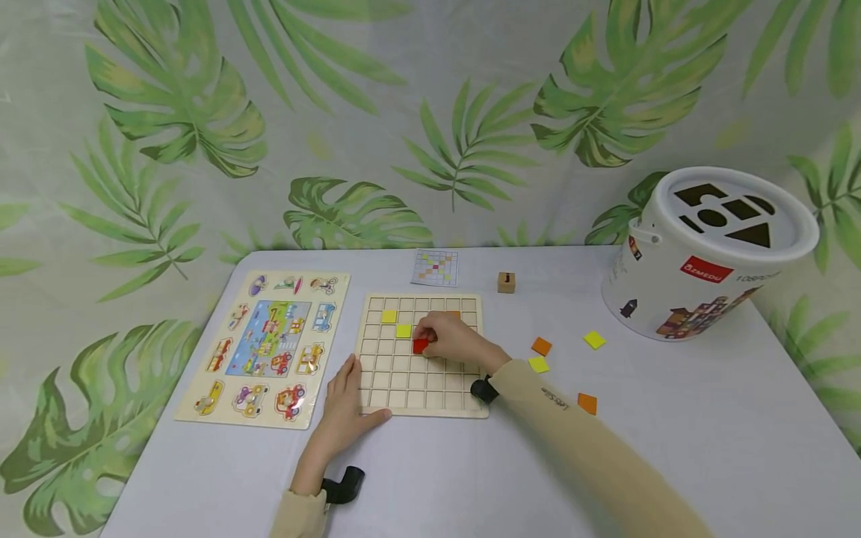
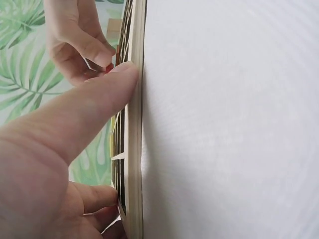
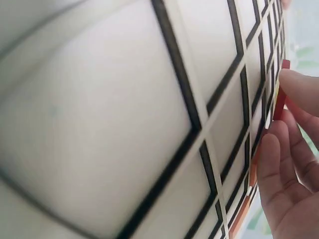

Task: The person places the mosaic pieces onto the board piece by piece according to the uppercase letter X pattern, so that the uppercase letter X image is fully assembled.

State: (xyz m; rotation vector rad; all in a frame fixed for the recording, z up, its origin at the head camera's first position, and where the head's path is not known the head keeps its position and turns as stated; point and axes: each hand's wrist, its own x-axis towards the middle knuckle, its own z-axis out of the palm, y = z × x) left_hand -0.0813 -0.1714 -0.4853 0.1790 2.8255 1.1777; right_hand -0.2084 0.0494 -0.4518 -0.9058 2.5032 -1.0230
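white table [image 1: 673, 418], red tile [image 1: 420, 345] under right grip [image 1: 452, 338]

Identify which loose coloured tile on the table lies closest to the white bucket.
The yellow tile just below the white bucket; the other yellow tile and two orange tiles lie farther away.

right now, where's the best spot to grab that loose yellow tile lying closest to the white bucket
Judging from the head view, pinch the yellow tile by two opposite edges, coming straight down from above. It lies flat on the white table, a thin square turned corner-on, so there is probably no side to get under. It sits clear of the orange tile and the white bucket, leaving finger room.
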